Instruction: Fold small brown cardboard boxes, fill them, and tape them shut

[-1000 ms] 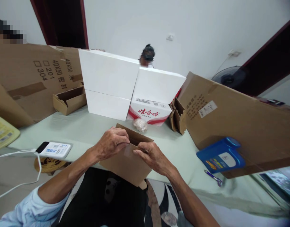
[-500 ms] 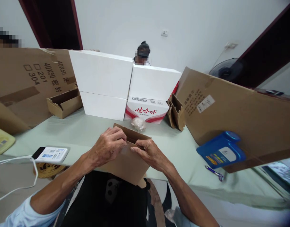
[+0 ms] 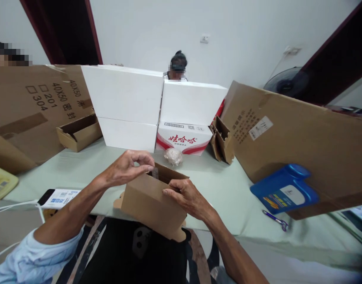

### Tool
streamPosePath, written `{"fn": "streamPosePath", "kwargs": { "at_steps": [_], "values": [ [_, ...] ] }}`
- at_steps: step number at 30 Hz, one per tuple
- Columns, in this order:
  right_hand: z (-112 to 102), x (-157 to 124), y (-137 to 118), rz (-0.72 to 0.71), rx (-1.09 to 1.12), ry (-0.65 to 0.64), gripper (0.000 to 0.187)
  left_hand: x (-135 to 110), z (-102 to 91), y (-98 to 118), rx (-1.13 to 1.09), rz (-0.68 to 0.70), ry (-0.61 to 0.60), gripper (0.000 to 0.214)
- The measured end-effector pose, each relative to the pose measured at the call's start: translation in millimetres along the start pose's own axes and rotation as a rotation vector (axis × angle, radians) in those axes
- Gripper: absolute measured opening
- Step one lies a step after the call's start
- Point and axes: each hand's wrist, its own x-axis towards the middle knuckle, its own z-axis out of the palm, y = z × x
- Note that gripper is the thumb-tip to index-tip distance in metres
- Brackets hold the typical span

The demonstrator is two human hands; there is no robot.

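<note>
A small brown cardboard box [image 3: 151, 203] stands open at the near edge of the pale green table [image 3: 89, 165]. My right hand [image 3: 185, 197] grips its right top rim, fingers curled over the edge. My left hand [image 3: 126, 167] hovers above the box's left top corner. Its thumb and fingers are pinched together on a small thing that I cannot make out, right at the box's opening.
White boxes [image 3: 124, 94] and a red-printed carton [image 3: 183, 138] stand at the back, with a wrapped lump [image 3: 173, 156] before them. Big cardboard sheets [image 3: 301, 138] lean left and right. A blue jug [image 3: 284, 189], a pen [image 3: 277, 221], a phone [image 3: 58, 197] and small brown boxes [image 3: 78, 132] lie around. A person sits behind the boxes.
My left hand has lifted off the box's rim and moved up and left in a pinch. The box's near wall now stands more upright. My right hand stays on the rim.
</note>
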Motion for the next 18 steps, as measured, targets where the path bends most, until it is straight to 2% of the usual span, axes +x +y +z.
{"fn": "streamPosePath", "kwargs": {
  "at_steps": [4,8,13,18],
  "values": [
    [3,-13,-4,0.005,-0.021,-0.004,0.042,40,-6.5,-37,-0.167,-0.083,-0.092,0.027],
    [5,-28,-6,0.005,-0.030,-0.002,0.043,88,3.2,-86,-0.221,-0.074,-0.139,0.037],
    [10,-39,0,-0.011,-0.028,0.021,0.044,140,39.5,-154,-0.231,-0.060,-0.141,0.044],
    [15,-51,14,-0.108,-0.049,0.089,0.036,181,86.0,-214,-0.171,-0.069,-0.146,0.028]
  ]
}}
